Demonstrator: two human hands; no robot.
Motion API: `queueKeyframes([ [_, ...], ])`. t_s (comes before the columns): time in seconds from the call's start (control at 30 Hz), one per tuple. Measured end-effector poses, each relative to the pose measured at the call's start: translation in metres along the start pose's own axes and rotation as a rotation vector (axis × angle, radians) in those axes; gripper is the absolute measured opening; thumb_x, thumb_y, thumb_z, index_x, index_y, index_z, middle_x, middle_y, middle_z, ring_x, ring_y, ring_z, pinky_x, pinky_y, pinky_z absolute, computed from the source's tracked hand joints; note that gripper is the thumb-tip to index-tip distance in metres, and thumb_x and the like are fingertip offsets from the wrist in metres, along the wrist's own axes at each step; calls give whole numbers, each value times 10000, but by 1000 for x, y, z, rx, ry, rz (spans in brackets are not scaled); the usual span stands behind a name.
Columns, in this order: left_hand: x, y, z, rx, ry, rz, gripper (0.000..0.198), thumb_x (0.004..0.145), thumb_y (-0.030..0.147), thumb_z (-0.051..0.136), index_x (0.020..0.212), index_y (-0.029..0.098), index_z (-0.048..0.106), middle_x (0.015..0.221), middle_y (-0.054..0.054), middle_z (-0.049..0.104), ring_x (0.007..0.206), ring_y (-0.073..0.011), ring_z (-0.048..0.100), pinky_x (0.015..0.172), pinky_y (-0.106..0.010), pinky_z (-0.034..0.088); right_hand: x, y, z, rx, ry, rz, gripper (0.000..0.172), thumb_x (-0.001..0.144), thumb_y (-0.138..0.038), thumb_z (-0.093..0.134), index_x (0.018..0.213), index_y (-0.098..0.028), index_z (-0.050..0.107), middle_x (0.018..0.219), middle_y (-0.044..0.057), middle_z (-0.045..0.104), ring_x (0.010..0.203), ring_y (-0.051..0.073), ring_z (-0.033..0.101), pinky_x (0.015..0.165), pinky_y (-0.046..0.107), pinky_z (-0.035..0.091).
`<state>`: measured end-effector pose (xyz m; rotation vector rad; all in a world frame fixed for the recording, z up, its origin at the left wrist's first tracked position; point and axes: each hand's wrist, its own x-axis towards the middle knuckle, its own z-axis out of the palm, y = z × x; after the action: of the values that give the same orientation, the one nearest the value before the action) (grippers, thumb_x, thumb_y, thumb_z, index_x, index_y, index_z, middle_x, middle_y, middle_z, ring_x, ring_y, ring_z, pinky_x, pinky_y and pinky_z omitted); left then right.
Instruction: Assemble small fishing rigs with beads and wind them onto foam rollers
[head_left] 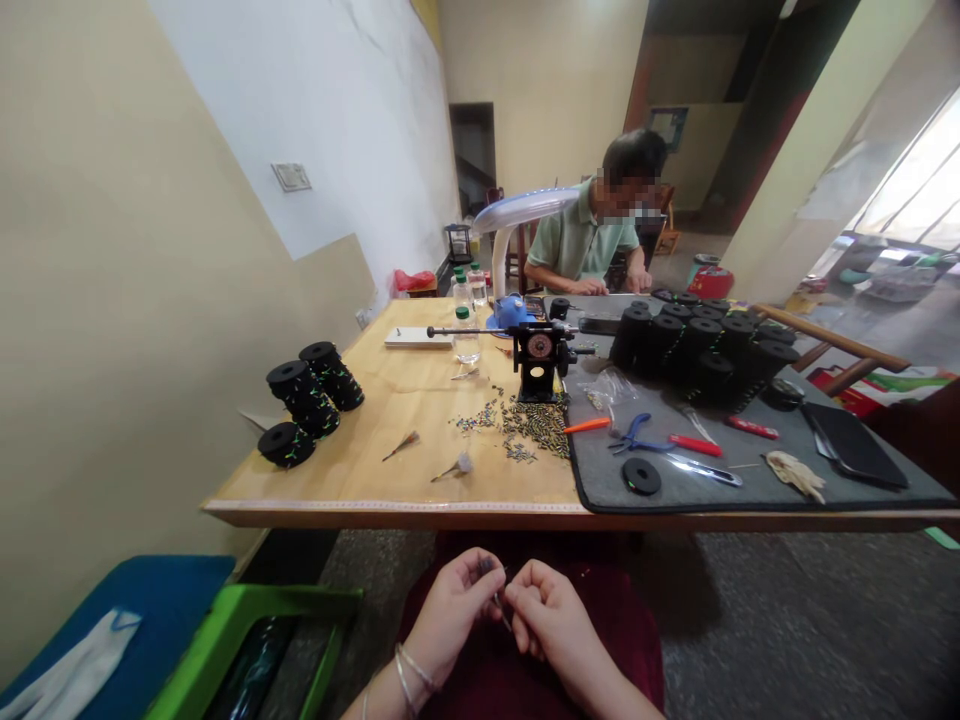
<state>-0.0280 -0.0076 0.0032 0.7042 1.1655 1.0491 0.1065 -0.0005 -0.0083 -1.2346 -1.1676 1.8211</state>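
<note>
Both hands are low over my lap, below the table's front edge. My left hand (450, 605) pinches a small dark piece between thumb and fingertips. My right hand (551, 615) is curled closed right beside it, fingertips touching a thin thread or wire that runs between the two hands. What exactly each holds is too small to name. On the wooden table (390, 480) above lie a heap of small dark beads (532, 425) and a black hand-crank winder (538, 360).
Black spools (307, 395) stand at the table's left, and many more (701, 345) on the grey mat (750, 480), with pliers, cutters and a black disc. A desk lamp and bottles stand farther back. Another person sits at the far end. A green crate (247, 640) is at my left.
</note>
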Motion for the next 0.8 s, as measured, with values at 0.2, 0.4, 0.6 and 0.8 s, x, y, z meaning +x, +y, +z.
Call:
queueKeyframes([
  [0.2,1,0,-2,108,-27,76,274,663,361,721,696,144,557,585,34,562,467,-72,500,472,-190,408,0,-2,0,19,33,5,359,718,-518,596,657,-192,458,360,-86,493,283,31,277,313,159,163],
  [0.4,-2,-3,-2,265,-39,139,264,715,381,670,723,151,540,541,30,561,447,-93,517,439,-201,421,5,2,0,59,50,-43,378,709,-537,619,706,-190,470,361,-94,487,293,38,285,339,165,177],
  [0.6,-3,-7,1,317,-50,156,271,726,399,651,719,149,546,557,12,571,484,-121,553,431,-214,451,7,5,-2,82,49,-93,378,709,-532,630,705,-190,469,356,-98,474,314,42,296,355,163,189],
  [0.8,-2,-4,2,339,-71,136,222,730,350,636,700,155,535,530,17,556,456,-107,516,438,-211,432,3,-3,-5,155,76,-74,388,711,-546,623,693,-203,440,360,-106,450,316,39,239,361,169,167],
])
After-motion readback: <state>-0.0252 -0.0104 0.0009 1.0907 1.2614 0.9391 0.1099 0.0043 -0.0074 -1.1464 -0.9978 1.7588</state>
